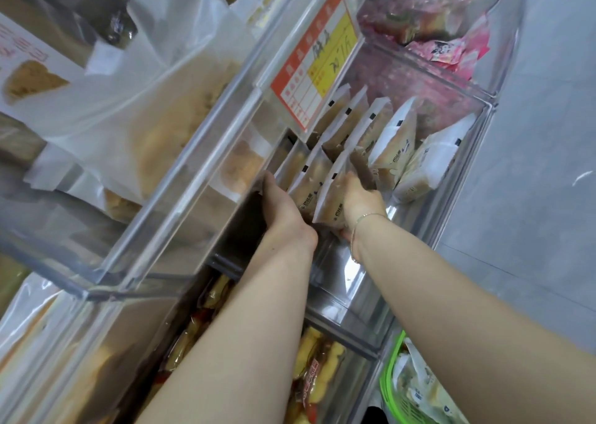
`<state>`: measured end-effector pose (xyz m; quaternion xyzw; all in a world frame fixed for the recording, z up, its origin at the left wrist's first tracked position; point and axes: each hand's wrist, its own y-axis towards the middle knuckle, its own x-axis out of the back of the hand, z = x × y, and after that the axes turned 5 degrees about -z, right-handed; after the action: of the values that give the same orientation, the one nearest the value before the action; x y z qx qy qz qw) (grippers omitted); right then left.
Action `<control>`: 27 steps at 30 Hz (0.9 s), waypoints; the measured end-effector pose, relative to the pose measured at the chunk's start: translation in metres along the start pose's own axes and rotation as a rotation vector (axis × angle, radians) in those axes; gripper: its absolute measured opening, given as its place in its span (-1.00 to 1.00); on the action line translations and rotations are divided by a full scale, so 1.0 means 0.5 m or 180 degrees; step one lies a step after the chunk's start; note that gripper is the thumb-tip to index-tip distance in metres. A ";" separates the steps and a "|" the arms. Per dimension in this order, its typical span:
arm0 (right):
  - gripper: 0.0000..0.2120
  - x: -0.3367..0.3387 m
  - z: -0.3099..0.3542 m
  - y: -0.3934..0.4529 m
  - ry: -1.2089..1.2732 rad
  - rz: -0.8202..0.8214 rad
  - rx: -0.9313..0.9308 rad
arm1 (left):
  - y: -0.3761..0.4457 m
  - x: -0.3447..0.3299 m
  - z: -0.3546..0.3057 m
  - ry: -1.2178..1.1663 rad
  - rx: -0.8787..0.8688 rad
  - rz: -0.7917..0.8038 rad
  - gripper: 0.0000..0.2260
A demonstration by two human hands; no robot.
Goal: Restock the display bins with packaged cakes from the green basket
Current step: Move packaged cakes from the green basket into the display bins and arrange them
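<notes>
A row of white-and-tan packaged cakes (364, 146) stands on edge inside a clear plastic display bin (464, 172), near the centre of the view. The right hand (362, 204) grips the nearest packet (332, 197) from its 3 o'clock side, fingers clamped on its lower edge; a thin bracelet (358, 226) circles that wrist. The left hand (283, 204), at 9 o'clock from that packet, lies flat against the bin's dark inner wall, fingers together and pressed to the neighbouring packets, holding nothing that can be made out. At 12 o'clock an orange-and-yellow price label (314, 55) is fixed on the bin's upper edge. Beyond it, at 1 o'clock, another clear bin holds pink-wrapped snacks (451, 49). At 5 o'clock, in the lower right corner, the green plastic basket (392, 381) holds more white packets. At 6 o'clock, a lower bin holds yellow-and-red wrapped snacks (316, 365).
</notes>
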<state>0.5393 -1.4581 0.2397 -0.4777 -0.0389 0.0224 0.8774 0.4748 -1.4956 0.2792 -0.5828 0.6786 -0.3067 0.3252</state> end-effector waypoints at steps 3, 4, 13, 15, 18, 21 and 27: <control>-0.39 0.012 0.013 0.001 -0.0141 0.0301 -0.0139 | 0.005 0.000 0.012 0.0265 -0.0156 0.0357 -0.55; -0.42 0.015 0.014 0.001 -0.0068 0.0436 -0.0169 | 0.007 -0.001 0.016 0.0371 -0.0225 0.0440 -0.54; -0.33 0.033 0.030 -0.017 -0.0488 0.0582 -0.0038 | -0.035 0.002 0.017 0.0364 -0.0426 -0.0064 -0.52; -0.40 0.052 0.036 -0.030 -0.0609 0.0518 0.0126 | -0.071 0.010 0.024 0.0432 -0.0631 -0.0368 -0.51; -0.49 0.114 0.049 -0.089 -0.0622 0.0727 0.0365 | -0.154 0.038 0.074 0.0887 -0.1681 -0.0308 -0.54; -0.61 0.240 0.055 -0.156 -0.0333 0.1759 0.0570 | -0.259 0.083 0.165 0.1194 -0.3588 0.0630 -0.75; -0.88 0.585 -0.030 -0.065 0.0006 0.0467 0.1088 | -0.246 0.144 0.464 0.2813 -0.3364 0.2394 -0.85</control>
<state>0.8321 -1.4661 0.2724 -0.3232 0.0012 0.0922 0.9418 0.7250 -1.5921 0.2317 -0.2152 0.9528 -0.0158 -0.2135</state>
